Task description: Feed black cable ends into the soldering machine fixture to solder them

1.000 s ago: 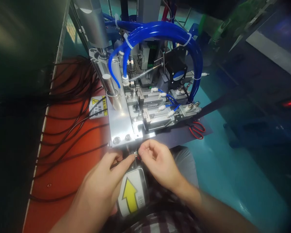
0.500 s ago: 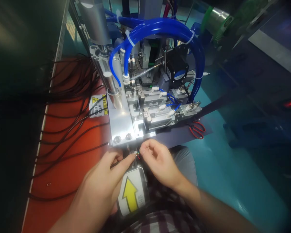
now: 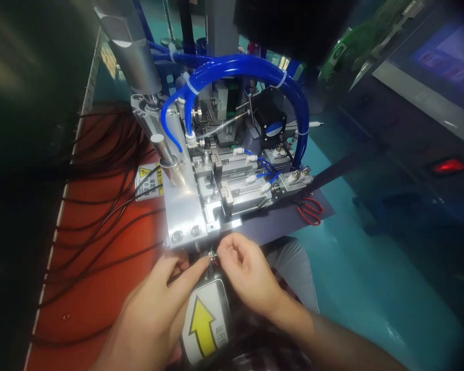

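Thin wires (image 3: 213,256) lie between left grip (image 3: 156,296) and right grip (image 3: 248,273).

Wires (image 3: 213,256) lie between the fingers (image 3: 202,267) of the left hand (image 3: 154,293) and those of the right hand (image 3: 247,273). Just beyond the fingers sits a plate (image 3: 183,216), a post (image 3: 172,170) standing on it; farther beyond, to their right, are cylinders (image 3: 249,198), with a tube bundle (image 3: 251,64) arching behind. Left of the fingers — on the surface (image 3: 81,304) — cables (image 3: 95,226) spread out, a label (image 3: 149,180) near the plate. Beyond and right of the fingers, a looped-handle tool (image 3: 311,210) lies at the base's (image 3: 272,226) end. An arrow sign (image 3: 203,322) is before the fingers — a knee (image 3: 297,268) to their right.
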Demonstrator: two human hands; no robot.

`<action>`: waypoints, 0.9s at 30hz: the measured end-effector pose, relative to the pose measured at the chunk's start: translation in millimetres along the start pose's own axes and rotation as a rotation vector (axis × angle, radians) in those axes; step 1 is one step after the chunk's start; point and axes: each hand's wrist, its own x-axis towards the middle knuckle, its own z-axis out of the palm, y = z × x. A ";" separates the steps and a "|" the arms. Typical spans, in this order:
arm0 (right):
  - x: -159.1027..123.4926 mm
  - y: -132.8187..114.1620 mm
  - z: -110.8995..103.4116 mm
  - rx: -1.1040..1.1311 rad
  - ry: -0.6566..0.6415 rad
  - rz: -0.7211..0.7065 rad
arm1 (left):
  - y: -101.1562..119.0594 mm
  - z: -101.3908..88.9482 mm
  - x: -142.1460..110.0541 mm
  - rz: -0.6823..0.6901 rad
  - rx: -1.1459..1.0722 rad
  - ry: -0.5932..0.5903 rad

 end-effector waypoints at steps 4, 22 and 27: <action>0.2 1.2 0.6 0.123 -0.035 0.086 | -1.6 2.0 -3.4 0.035 -0.009 0.011; -0.5 -0.4 -5.7 0.137 -0.037 0.075 | -12.9 7.2 -7.6 0.135 -0.003 0.050; 1.9 -5.3 -3.8 0.134 -0.055 0.144 | -11.8 7.0 -6.6 0.113 0.010 0.017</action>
